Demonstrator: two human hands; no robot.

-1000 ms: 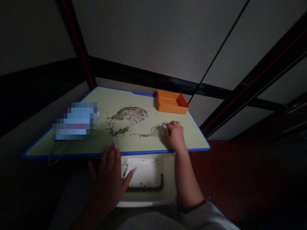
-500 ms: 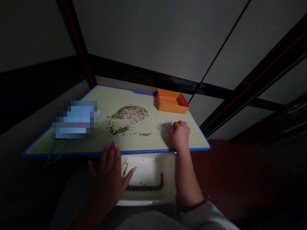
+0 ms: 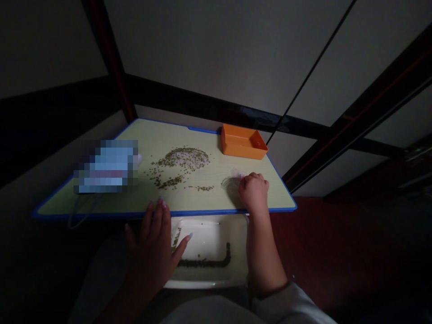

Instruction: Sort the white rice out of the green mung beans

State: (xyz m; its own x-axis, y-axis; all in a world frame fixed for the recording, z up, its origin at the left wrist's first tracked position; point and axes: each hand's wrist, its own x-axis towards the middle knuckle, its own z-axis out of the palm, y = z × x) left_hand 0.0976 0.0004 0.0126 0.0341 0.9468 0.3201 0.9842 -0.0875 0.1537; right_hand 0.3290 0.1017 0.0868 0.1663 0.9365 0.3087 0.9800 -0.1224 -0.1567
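Observation:
My left hand (image 3: 153, 238) is open, its fingers spread, with the fingertips at the near edge of the table and the thumb over the white basin (image 3: 238, 270). My right hand (image 3: 254, 191) is closed, low over the table's right part. At its fingertips shows a faint, thin, see-through looped thing (image 3: 227, 181), too dim to name; a shadow lies under it. Left of that, small green-brown grains or seeds (image 3: 194, 158) lie in a heap, with scattered patches nearer me. More dark grains (image 3: 205, 263) line the near and right sides inside the basin.
The pale table (image 3: 209, 201) has a blue rim. An orange box (image 3: 243, 150) stands at its back right corner. On the left lies a blurred-out bluish thing (image 3: 108, 166), with a thin cord loop (image 3: 79, 220) hanging over the edge. Pale panels (image 3: 216, 54) rise behind.
My right hand has shifted very slightly, and the thin looped thing at its fingertips has changed shape. My left hand, the grains and the box look the same.

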